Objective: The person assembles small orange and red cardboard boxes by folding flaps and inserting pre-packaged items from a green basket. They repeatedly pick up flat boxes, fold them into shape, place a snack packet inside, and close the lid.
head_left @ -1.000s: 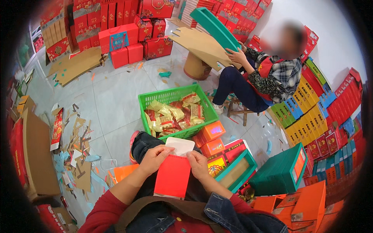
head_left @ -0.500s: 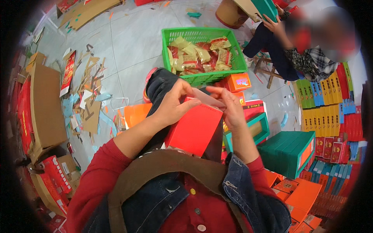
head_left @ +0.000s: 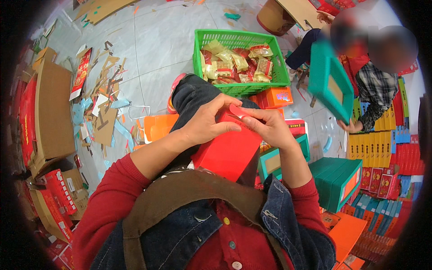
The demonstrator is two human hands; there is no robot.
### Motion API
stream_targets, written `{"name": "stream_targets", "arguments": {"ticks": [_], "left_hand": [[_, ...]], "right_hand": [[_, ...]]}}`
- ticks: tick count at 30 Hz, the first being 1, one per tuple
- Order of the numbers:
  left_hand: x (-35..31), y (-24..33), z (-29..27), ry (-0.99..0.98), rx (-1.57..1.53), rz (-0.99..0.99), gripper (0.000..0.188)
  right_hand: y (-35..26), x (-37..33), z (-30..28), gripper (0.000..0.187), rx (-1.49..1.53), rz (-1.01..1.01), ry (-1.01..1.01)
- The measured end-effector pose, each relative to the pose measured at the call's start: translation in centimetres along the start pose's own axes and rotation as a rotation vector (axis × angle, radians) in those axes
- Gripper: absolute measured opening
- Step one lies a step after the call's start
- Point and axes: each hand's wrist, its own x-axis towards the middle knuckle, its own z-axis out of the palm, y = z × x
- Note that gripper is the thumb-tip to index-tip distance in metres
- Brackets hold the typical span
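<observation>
Over the lap, the left hand (head_left: 208,123) and right hand (head_left: 269,128) both grasp a smooth red cardboard box (head_left: 227,150) by its top flap. Beyond sits a green plastic lattice crate (head_left: 274,67) of crinkly foil packets (head_left: 236,60).

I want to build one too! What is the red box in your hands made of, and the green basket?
The red box looks like thin matte cardboard: flat panels, a folding flap. The green basket looks like moulded plastic: glossy, with an open grid wall.
</observation>
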Motion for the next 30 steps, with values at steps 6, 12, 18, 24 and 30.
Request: {"name": "stream_targets", "arguments": {"ticks": [6, 12, 18, 24, 30], "left_hand": [[-0.3, 0.6, 0.4, -0.027, 0.100, 0.044, 0.062], [-0.6, 0.5, 0.7, 0.007, 0.113, 0.110, 0.057], [-0.3, 0.0, 0.9, 0.002, 0.093, 0.148, 0.059], [-0.4, -0.1, 0.7, -0.033, 0.042, 0.081, 0.060], [-0.8, -0.3, 0.8, -0.021, 0.084, 0.079, 0.058]], "right_hand": [[0.0, 0.0, 0.8, 0.020, -0.043, -0.190, 0.104], [0.2, 0.4, 1.2, 0.021, -0.054, -0.206, 0.058], [0.3, 0.8, 0.3, 0.021, -0.009, -0.020, -0.004], [0.4, 0.9, 1.3, 0.017, -0.193, -0.262, 0.085], [1.1, 0.3, 2.2, 0.017, -0.250, -0.302, 0.147]]}}
